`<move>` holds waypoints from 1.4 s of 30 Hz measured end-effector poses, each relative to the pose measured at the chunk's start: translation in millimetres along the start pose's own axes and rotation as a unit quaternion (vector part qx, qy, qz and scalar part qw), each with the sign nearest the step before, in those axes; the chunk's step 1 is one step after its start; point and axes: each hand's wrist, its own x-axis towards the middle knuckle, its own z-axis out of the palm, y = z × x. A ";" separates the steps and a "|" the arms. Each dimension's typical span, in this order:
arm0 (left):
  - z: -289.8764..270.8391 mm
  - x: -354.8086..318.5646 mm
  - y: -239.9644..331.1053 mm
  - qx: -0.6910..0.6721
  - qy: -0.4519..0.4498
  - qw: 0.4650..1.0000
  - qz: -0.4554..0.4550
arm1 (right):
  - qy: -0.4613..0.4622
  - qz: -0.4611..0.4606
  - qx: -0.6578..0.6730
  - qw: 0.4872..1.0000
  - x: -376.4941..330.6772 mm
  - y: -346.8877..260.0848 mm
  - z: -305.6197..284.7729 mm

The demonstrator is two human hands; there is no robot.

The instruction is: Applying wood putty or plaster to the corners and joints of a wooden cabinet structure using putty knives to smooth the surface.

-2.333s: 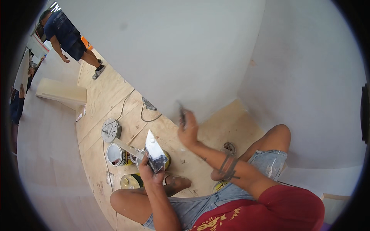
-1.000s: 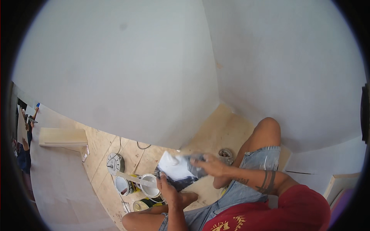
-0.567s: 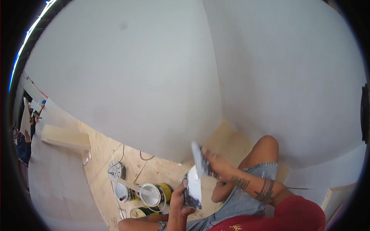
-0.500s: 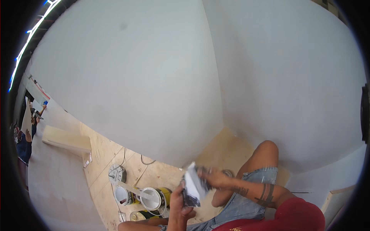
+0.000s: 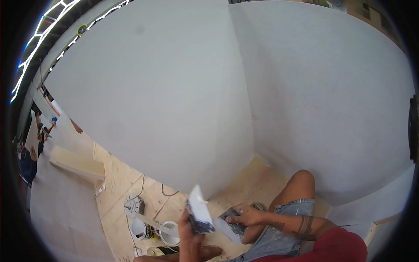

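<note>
My left hand (image 5: pixel 187 233) is closed round a wide putty knife (image 5: pixel 200 210), its pale blade tilted upward and its dark lower edge by my fingers. Close by on the right, my right hand (image 5: pixel 246 215) grips a second scraper (image 5: pixel 230 231) with a dark grip and a pale blade slanting down. A small gap parts the two blades. Both are held above the floor in front of my bent legs. Left of my left hand stands an open bucket (image 5: pixel 163 240) of white paste, with a pale stick (image 5: pixel 148 221) leaning at it.
Pale walls (image 5: pixel 152 100) meet in a corner ahead. On the plywood floor (image 5: pixel 118 174) are another open bucket (image 5: pixel 139 229), a round grey cable reel (image 5: pixel 134 205) with its cord, and a tin (image 5: pixel 156 252). A long pale box-shaped piece (image 5: pixel 76 163) lies left. A co-worker (image 5: pixel 28 166) handles a board at far left.
The two tools, overlapping before, have come apart. My left hand has moved left and my right hand slightly down. The view has tipped up a little.
</note>
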 end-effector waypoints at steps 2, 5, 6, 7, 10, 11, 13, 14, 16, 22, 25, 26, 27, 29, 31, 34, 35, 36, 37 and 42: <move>9.2 -8.3 23.2 0.012 -0.014 0.999 0.049 | 0.076 0.089 -0.111 0.987 0.7 18.8 -14.4; 11.2 -8.2 36.9 0.058 0.033 0.989 0.131 | 0.212 0.151 0.210 0.943 -15.7 -46.6 -11.7; 7.6 -3.7 37.0 0.069 0.031 0.983 0.165 | 0.230 0.108 0.239 0.937 -19.7 -52.9 -15.7; 5.1 -1.8 33.9 0.073 0.058 0.975 0.203 | 0.249 0.066 0.269 0.928 -23.8 -57.7 -18.2; 17.3 0.3 26.0 0.113 0.110 0.957 0.243 | 0.279 -0.039 0.247 0.927 -25.7 -95.0 -2.5; 18.6 -3.1 24.5 0.111 0.116 0.957 0.242 | 0.276 -0.034 0.246 0.928 -23.7 -98.3 4.4; 25.1 -9.4 24.4 0.134 0.105 0.945 0.281 | 0.259 -0.056 0.062 0.962 -20.8 -103.9 15.0; 22.7 -9.2 20.0 0.132 0.103 0.946 0.277 | 0.263 -0.054 0.059 0.961 -21.2 -101.3 16.3; 15.7 -9.0 8.6 0.228 0.082 0.924 0.296 | 0.266 -0.028 0.056 0.962 -21.3 -93.7 16.4; 8.8 -26.6 -22.9 0.349 0.004 0.903 0.252 | 0.343 -0.118 0.020 0.932 -15.5 -92.9 20.0; 9.4 -33.0 -34.1 0.353 -0.021 0.902 0.249 | 0.355 -0.111 -0.005 0.928 -13.9 -93.1 13.1; 7.5 -35.0 -34.7 0.367 -0.039 0.896 0.247 | 0.351 -0.106 -0.007 0.930 -11.4 -96.1 12.3; 4.3 -36.8 -31.7 0.402 -0.046 0.881 0.244 | 0.358 -0.114 0.006 0.927 -8.3 -100.1 11.8; -7.2 -35.6 -29.3 0.432 -0.039 0.868 0.243 | 0.358 -0.119 0.016 0.926 -2.8 -103.4 13.2; -13.8 -37.7 -27.8 0.460 -0.031 0.853 0.244 | 0.406 -0.163 0.063 0.897 2.1 -103.8 17.0; -17.1 -38.9 -18.9 0.443 -0.046 0.864 0.234 | 0.320 -0.100 0.031 0.941 -2.9 -105.7 11.1; -11.0 -38.3 -16.3 0.249 0.000 0.958 0.141 | 0.313 -0.098 0.026 0.944 -3.8 -106.6 10.3; -9.5 -41.0 -13.0 0.038 0.049 0.997 0.046 | 0.201 -0.243 -0.093 0.944 -3.8 -109.6 12.5; -30.1 -36.2 -8.8 -0.011 -0.035 0.999 0.002 | 0.079 -0.380 -0.203 0.899 -2.1 -113.0 16.2; -60.8 -40.3 -4.8 -0.146 -0.111 0.982 -0.054 | -0.123 -0.484 -0.524 0.690 21.9 -111.1 37.1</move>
